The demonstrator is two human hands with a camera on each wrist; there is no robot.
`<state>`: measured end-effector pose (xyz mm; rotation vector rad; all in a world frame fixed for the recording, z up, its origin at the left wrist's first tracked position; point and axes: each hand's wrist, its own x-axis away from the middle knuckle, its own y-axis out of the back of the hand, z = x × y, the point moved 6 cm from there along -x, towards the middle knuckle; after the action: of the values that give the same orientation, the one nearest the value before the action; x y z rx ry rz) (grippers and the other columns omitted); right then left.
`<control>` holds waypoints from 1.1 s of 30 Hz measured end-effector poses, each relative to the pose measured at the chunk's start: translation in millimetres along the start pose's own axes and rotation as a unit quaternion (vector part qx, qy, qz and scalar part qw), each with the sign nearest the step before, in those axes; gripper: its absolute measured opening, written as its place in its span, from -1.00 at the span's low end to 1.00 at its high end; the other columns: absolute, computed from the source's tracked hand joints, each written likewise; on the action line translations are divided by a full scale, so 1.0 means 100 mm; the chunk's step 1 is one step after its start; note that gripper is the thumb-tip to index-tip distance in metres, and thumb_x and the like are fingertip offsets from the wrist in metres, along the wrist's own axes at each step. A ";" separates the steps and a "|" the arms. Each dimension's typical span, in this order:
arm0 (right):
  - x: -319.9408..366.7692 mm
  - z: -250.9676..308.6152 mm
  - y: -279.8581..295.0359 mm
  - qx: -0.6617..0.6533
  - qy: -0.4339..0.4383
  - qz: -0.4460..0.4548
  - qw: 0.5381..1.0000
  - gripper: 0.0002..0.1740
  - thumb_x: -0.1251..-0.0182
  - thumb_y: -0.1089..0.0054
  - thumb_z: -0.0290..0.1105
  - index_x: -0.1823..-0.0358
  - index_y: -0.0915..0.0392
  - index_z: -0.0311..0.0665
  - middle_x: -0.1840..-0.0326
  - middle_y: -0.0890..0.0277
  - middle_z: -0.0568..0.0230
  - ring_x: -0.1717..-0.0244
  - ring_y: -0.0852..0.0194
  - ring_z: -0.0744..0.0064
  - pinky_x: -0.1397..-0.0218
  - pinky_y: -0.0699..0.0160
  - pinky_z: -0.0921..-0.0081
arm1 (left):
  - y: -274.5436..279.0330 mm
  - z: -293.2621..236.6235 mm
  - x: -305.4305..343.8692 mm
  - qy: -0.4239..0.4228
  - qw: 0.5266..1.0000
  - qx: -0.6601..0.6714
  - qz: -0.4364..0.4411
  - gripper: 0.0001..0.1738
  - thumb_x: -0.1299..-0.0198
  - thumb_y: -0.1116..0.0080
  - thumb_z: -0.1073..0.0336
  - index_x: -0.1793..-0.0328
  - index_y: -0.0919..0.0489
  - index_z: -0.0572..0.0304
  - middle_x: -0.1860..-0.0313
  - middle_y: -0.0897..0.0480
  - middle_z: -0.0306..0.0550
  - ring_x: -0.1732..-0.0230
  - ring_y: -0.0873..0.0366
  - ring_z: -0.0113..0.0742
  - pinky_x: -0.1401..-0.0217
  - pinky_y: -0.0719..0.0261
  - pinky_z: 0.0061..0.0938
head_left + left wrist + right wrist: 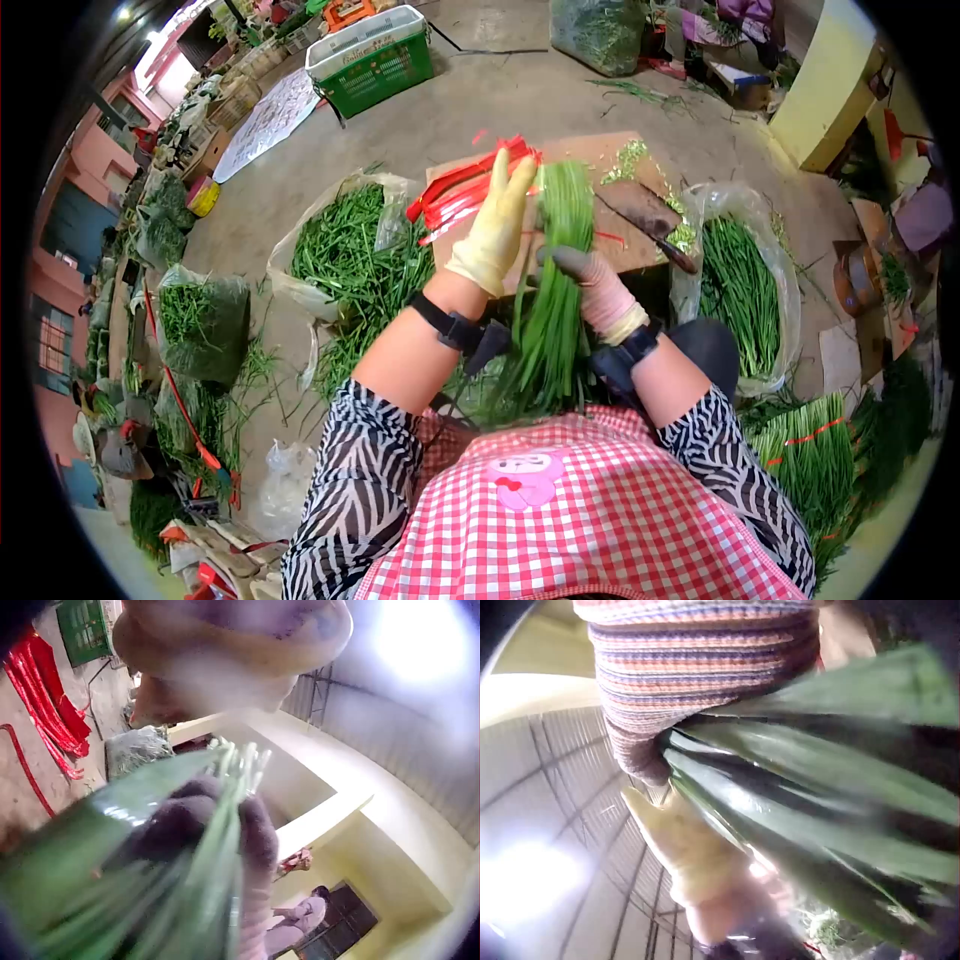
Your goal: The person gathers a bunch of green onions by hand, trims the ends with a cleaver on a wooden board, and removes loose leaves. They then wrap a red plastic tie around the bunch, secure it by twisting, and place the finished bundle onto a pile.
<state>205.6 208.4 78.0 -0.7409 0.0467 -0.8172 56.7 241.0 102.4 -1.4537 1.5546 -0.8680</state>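
Observation:
My right hand, in a striped knit glove with a grey palm, grips a thick bundle of long green garlic chives. The pale stalk ends point away from me and the leaves fan down toward the apron. In the right wrist view the striped glove wraps round the leaves. My left hand, in a pale yellow glove, is raised just left of the stalk ends, its fingers straight and holding nothing. Red plastic ties lie behind it on a cardboard-topped work surface.
A dark-bladed knife lies at the board's right, near pale trimmings. Open plastic bags of loose greens and chives flank the board. Tied bundles sit at lower right. A green crate stands farther off.

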 end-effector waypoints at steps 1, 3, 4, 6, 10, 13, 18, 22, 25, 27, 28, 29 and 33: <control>0.04 0.11 0.11 -0.014 -0.014 -0.019 1.000 -0.60 -0.30 -0.47 -0.20 -0.05 -0.67 -0.30 0.17 -0.75 0.18 0.25 -0.79 0.27 0.18 -0.82 0.37 | 0.25 -0.08 -0.09 -0.073 0.957 -0.280 0.015 -0.24 -0.54 -0.14 0.13 -0.74 -0.15 0.15 -0.72 -0.23 -0.04 -0.77 0.04 -0.14 -0.79 0.09 -0.24; 0.09 0.30 0.29 -0.069 0.014 -0.021 0.997 -0.52 -0.27 -0.51 -0.10 -0.06 -0.67 -0.29 0.17 -0.76 0.20 0.20 -0.81 0.24 0.12 -0.87 0.30 | 0.46 -0.18 0.00 -0.129 0.819 -0.557 -0.057 -0.28 -0.52 -0.13 0.20 -0.72 -0.19 0.18 -0.71 -0.25 -0.03 -0.74 -0.09 -0.01 -0.78 0.00 -0.14; 0.02 0.39 0.52 -0.028 0.017 -0.061 0.998 -0.48 -0.25 -0.54 -0.06 -0.05 -0.67 -0.29 0.17 -0.76 0.20 0.17 -0.81 0.23 0.11 -0.88 0.27 | 0.66 -0.07 -0.01 -0.097 0.694 -0.713 0.004 -0.28 -0.49 -0.14 0.18 -0.70 -0.22 0.19 -0.70 -0.26 0.06 -0.72 -0.13 0.06 -0.76 -0.05 -0.09; -0.03 0.52 0.72 -0.003 0.009 -0.106 0.994 -0.44 -0.23 -0.55 -0.03 -0.06 -0.67 -0.32 0.15 -0.75 0.18 0.12 -0.81 0.22 0.13 -0.89 0.26 | 1.16 0.23 0.01 -0.048 0.447 -0.888 0.094 -0.26 -0.44 -0.15 0.11 -0.67 -0.26 0.20 -0.68 -0.26 0.19 -0.70 -0.15 0.18 -0.73 -0.08 0.04; -0.13 0.61 0.80 0.024 -0.011 -0.126 0.992 -0.44 -0.19 -0.56 -0.09 -0.07 -0.65 -0.34 0.17 -0.74 0.16 0.21 -0.80 0.19 0.17 -0.87 0.27 | 1.33 0.46 0.09 -0.054 0.336 -0.932 0.122 -0.16 -0.37 -0.19 -0.09 -0.64 -0.30 0.23 -0.67 -0.27 0.24 -0.72 -0.07 0.24 -0.71 0.00 0.24; -0.30 0.56 0.80 0.061 -0.049 -0.123 0.989 -0.46 -0.20 -0.54 -0.09 -0.07 -0.65 -0.30 0.23 -0.72 0.22 0.23 -0.78 0.25 0.13 -0.86 0.29 | 1.44 0.56 -0.01 -0.047 0.335 -0.937 0.087 -0.10 -0.38 -0.18 -0.15 -0.66 -0.28 0.29 -0.67 -0.27 0.22 -0.72 -0.06 0.23 -0.72 0.04 0.22; -0.74 0.34 0.98 0.090 -0.093 -0.131 0.983 -0.58 -0.30 -0.46 -0.25 -0.13 -0.62 -0.20 0.19 -0.72 0.23 0.30 -0.71 0.29 0.23 -0.79 0.29 | 1.47 0.62 -0.13 -0.040 0.349 -0.935 0.052 -0.11 -0.40 -0.15 -0.15 -0.66 -0.27 0.31 -0.69 -0.25 0.19 -0.73 -0.07 0.20 -0.73 0.06 0.22; -1.12 0.24 1.16 0.286 -0.160 -0.177 0.928 -0.50 -0.35 -0.35 -0.05 -0.10 -0.67 -0.32 0.15 -0.76 0.09 0.25 -0.74 0.19 0.17 -0.72 0.23 | 1.53 0.65 -0.12 -0.025 0.356 -0.932 0.071 -0.15 -0.41 -0.15 -0.10 -0.66 -0.28 0.28 -0.70 -0.24 0.16 -0.73 -0.06 0.17 -0.72 0.05 0.22; -1.65 -0.07 1.56 0.463 -0.288 -0.218 0.810 -0.42 -0.27 -0.41 0.01 -0.09 -0.69 -0.36 0.11 -0.78 0.04 0.19 -0.77 0.16 0.08 -0.72 0.20 | 1.49 0.61 -0.15 -0.035 0.361 -0.930 0.068 -0.18 -0.42 -0.14 -0.07 -0.66 -0.29 0.25 -0.70 -0.24 0.15 -0.73 -0.07 0.17 -0.72 0.03 0.23; -1.62 0.07 1.43 0.567 -0.185 -0.188 0.781 -0.45 -0.24 -0.39 0.01 0.00 -0.74 -0.36 0.18 -0.79 0.00 0.13 -0.79 0.11 -0.02 -0.71 0.26 | 1.50 0.61 -0.15 -0.036 0.367 -0.927 0.062 -0.19 -0.42 -0.14 -0.07 -0.66 -0.29 0.25 -0.70 -0.25 0.14 -0.73 -0.07 0.18 -0.72 0.03 0.23; -1.67 0.05 1.39 0.590 -0.163 -0.188 0.768 -0.44 -0.22 -0.37 0.00 -0.01 -0.73 -0.38 0.17 -0.78 -0.06 0.10 -0.79 0.06 -0.04 -0.70 0.24 | 1.51 0.61 -0.16 -0.029 0.358 -0.931 0.067 -0.18 -0.42 -0.14 -0.07 -0.65 -0.30 0.26 -0.70 -0.25 0.14 -0.72 -0.07 0.20 -0.71 0.02 0.24; -1.70 0.02 1.32 0.612 -0.143 -0.188 0.755 -0.43 -0.21 -0.36 -0.01 -0.02 -0.72 -0.40 0.16 -0.77 -0.12 0.07 -0.79 0.01 -0.06 -0.70 0.22 | 1.51 0.62 -0.14 -0.033 0.362 -0.929 0.066 -0.19 -0.42 -0.14 -0.07 -0.65 -0.30 0.26 -0.70 -0.25 0.14 -0.72 -0.08 0.20 -0.71 0.02 0.24; -1.63 0.16 0.84 0.702 -0.122 -0.203 0.671 -0.40 -0.16 -0.33 -0.01 -0.06 -0.71 -0.37 -0.04 -0.68 -0.35 -0.16 -0.68 -0.24 -0.22 -0.65 0.10 | 1.54 0.63 -0.17 -0.036 0.360 -0.930 0.065 -0.23 -0.43 -0.12 -0.06 -0.61 -0.35 0.29 -0.69 -0.26 0.16 -0.71 -0.11 0.17 -0.70 0.01 0.26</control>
<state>151.1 366.1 -0.8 0.6792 -0.9489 -0.8892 47.2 275.4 -61.2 -2.2979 2.3148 2.0376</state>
